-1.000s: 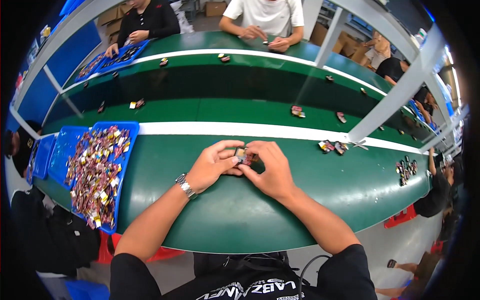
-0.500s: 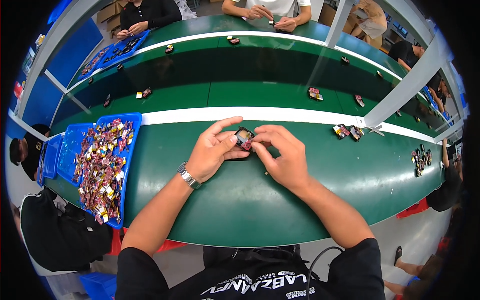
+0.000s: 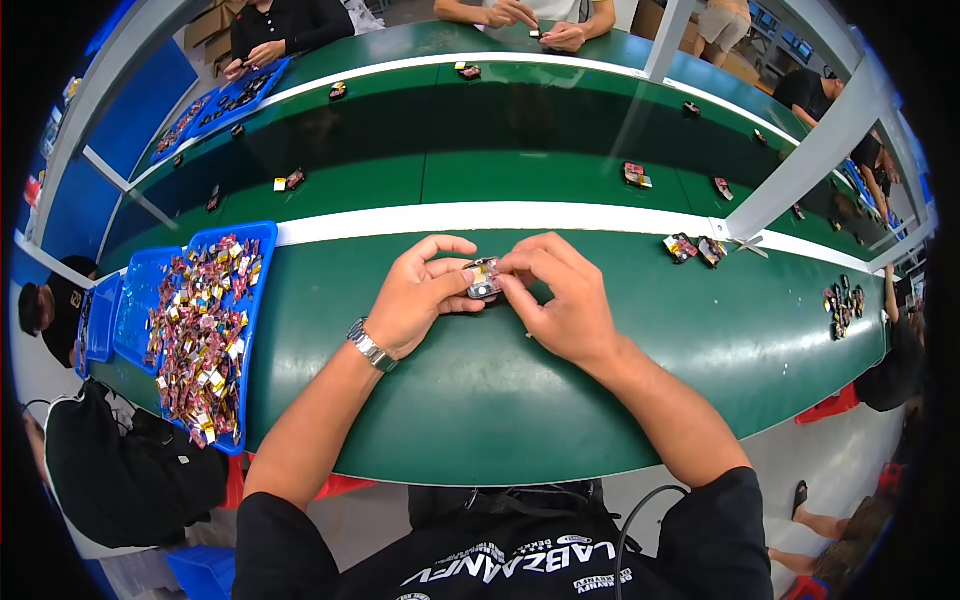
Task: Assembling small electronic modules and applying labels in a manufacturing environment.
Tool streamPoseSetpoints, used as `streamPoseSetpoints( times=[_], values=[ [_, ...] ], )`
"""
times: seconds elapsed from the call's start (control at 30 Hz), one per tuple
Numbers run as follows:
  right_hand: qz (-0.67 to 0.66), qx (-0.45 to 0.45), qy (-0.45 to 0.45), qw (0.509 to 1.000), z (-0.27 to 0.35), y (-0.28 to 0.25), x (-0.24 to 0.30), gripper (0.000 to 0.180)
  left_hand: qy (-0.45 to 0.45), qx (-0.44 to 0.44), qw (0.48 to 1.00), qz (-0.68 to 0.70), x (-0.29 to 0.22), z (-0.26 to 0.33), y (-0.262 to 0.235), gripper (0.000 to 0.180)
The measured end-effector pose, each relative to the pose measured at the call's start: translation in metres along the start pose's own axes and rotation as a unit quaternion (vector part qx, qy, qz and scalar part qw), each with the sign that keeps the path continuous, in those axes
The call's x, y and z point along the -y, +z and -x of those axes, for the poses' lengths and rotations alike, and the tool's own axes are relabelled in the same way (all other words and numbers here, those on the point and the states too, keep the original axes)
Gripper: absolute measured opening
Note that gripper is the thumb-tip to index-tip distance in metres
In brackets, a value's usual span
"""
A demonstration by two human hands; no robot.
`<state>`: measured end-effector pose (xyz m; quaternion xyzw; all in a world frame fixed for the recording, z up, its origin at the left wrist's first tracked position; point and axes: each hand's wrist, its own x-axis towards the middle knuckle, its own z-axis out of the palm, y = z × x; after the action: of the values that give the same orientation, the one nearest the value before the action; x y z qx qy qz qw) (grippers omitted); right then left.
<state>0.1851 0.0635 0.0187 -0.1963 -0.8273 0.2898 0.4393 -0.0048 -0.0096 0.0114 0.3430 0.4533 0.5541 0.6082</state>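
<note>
Left hand (image 3: 420, 295) and right hand (image 3: 560, 300) both pinch one small part (image 3: 484, 278) just above the green belt (image 3: 480, 400). Judgement: keep fingertips at its edges, part level, pressure light. Blue tray (image 3: 262, 262) of pieces lies left.

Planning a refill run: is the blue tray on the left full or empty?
Full: the blue tray is heaped with small colourful parts nearly edge to edge.

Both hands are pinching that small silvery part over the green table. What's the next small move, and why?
Probably keep the left hand steady and let the right hand fingertips finish seating the small part. Both hands pinch it just above the green table, right fingertips at its edge, so it looks mid-assembly rather than ready to set down.
</note>
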Motion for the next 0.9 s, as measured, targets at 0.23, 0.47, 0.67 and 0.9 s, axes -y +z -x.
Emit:
streamPoseSetpoints(
  times=[0.23, 0.47, 0.67, 0.9],
  values=[
    [0.019, -0.015, 0.064, 0.998, 0.003, 0.000, 0.003, 0.016, 0.032, 0.032, 0.998, 0.037, 0.008, -0.002, 0.012, 0.052],
    [0.073, 0.007, 0.046, 0.996, 0.010, 0.007, 0.004, 0.021, 0.015, 0.039, 0.999, 0.033, 0.013, 0.008, 0.014, 0.031],
    [0.194, 0.035, -0.027, 0.980, 0.010, 0.005, -0.002, 0.019, 0.022, 0.021, 1.000, -0.004, 0.015, 0.003, 0.020, 0.033],
    [0.153, 0.021, -0.066, 0.986, 0.004, -0.001, -0.005, 0.016, 0.035, 0.008, 0.999, -0.012, 0.010, 0.002, 0.023, 0.033]
  ],
)
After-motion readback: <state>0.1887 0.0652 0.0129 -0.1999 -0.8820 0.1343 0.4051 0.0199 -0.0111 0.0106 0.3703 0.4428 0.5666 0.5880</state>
